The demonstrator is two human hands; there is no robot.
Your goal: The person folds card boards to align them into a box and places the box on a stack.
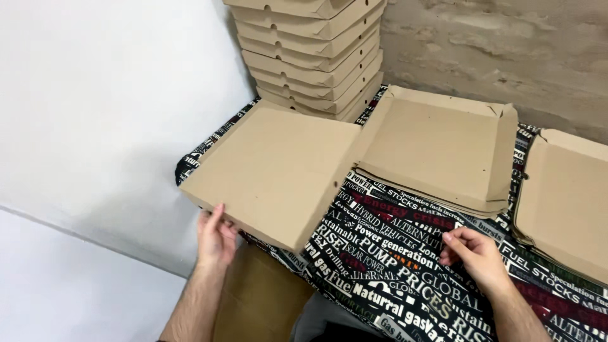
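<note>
From the head camera, a closed flat cardboard box (275,168) lies at the near left corner of the table (405,278), which is covered with a black cloth printed in white and red lettering. The box sits turned at an angle, one corner toward the person and its near left edge hanging past the table's edge. It is roughly square, so no long axis stands out; its flat top faces up.

The left hand (215,237) is at that overhanging near edge, fingers held upward against the side of the box, thumb beside them, partly open and touching the cardboard rather than wrapped around it. The right hand (475,253) rests on the cloth well apart from the box, to its right, fingers curled loosely inward and holding nothing.

Behind the box, against the wall, a tall stack of folded boxes (316,54) rises out of the top of the picture. Just to the right of the box lies a pile of flat box blanks (443,149), the top one with its side flaps raised. Another such pile (567,199) lies at the right edge.
</note>
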